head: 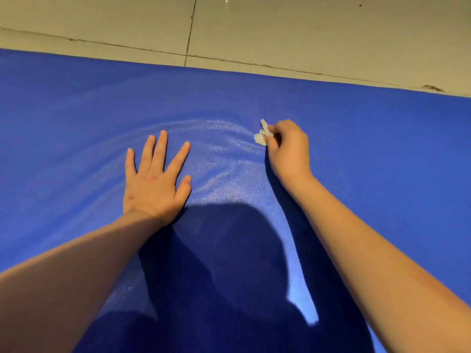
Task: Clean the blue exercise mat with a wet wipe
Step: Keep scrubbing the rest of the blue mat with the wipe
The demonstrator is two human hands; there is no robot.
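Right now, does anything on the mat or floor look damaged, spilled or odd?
Nothing serious. The shiny arcs on the blue mat look like wet streaks from the wipe crumpled in the right hand, not a spill. One oddity: a dark, chipped-looking mark on the floor beside the mat's far edge.

Both hands lie on the mat (382,149): left hand (153,182) flat, right hand (288,149) beside it holding the wipe (262,136); floor (305,34) beyond.

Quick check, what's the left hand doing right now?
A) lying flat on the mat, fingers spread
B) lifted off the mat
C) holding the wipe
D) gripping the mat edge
A: the left hand lies palm-down with fingers spread on the blue exercise mat, while the right hand pinches the crumpled wet wipe.
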